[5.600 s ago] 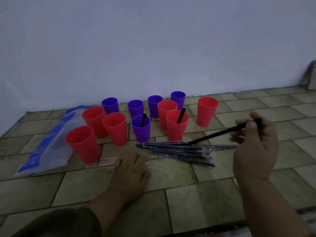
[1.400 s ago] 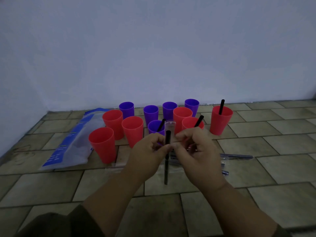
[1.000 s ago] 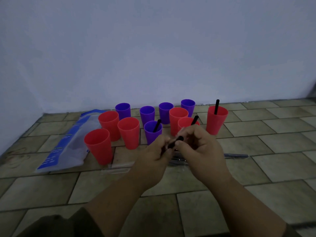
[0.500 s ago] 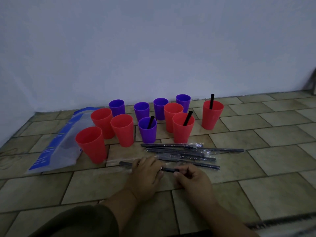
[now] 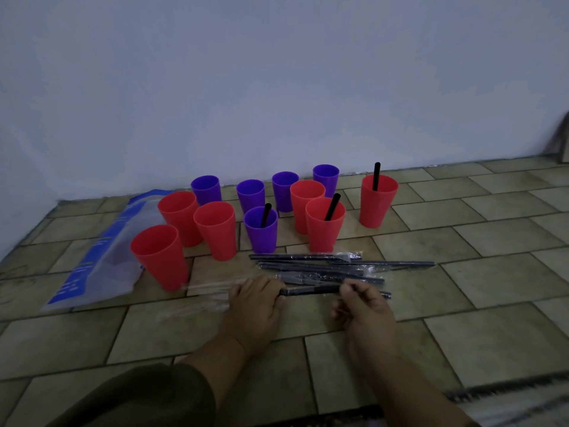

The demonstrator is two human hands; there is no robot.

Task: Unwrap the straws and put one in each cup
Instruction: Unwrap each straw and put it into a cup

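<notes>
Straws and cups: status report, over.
Hands: left hand and right hand pinch one black straw. Straws in purple cup, two red cups; eight empty. Spare wrapped straws beyond; nothing blocking.

The head-worn camera looks forward and down at nearby cups (image 5: 215, 229) before a wall (image 5: 277, 87).

Dark olive-brown sleeve (image 5: 138, 396) on left arm, loose cuff at mid-forearm, left hand (image 5: 255, 306) bare, right hand (image 5: 365, 309) and forearm bare.
</notes>
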